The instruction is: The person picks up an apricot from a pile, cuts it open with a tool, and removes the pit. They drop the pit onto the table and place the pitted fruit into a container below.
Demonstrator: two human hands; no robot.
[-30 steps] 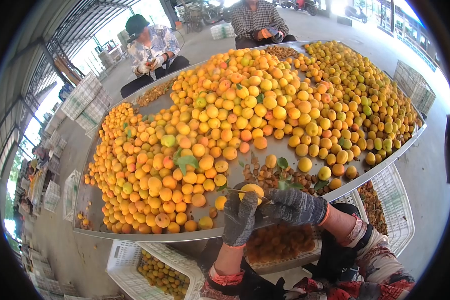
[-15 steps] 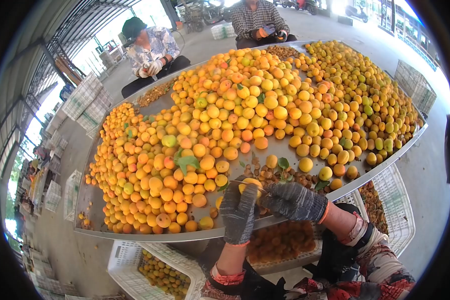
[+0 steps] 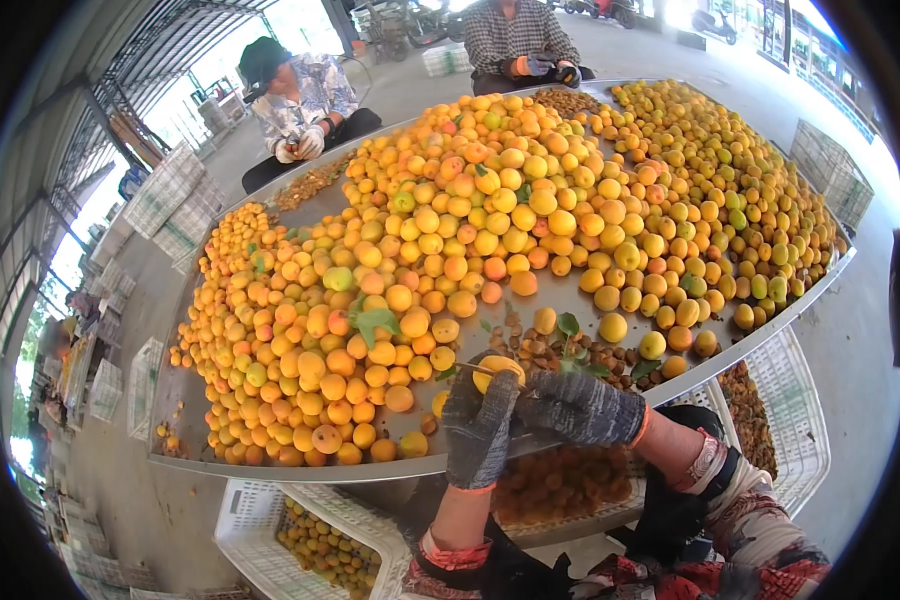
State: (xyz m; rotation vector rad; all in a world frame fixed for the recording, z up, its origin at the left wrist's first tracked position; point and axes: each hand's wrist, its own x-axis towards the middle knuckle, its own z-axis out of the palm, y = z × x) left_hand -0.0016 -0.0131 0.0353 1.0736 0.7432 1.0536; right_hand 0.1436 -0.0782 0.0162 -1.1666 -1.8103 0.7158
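Both my hands wear dark grey knit gloves and meet over the near edge of the metal table. A yellow apricot is gripped between the thumb and fingers of my left hand. A thin stick-like piece shows at its left side; where it leads is hidden. My right hand is closed with its fingertips beside the fruit, and what they hold is covered by the glove. Just beyond lie apricot pits and green leaves. A large heap of apricots spreads ahead.
The metal table's rim runs before me. Beneath are a white crate with apricots, a container of brown-orange pieces and another white crate. Across the table sit two people, one in a patterned shirt, one in checks.
The apricot has turned slightly in my left hand and shows more of its yellow side. My right hand has shifted a little left and closer to it.
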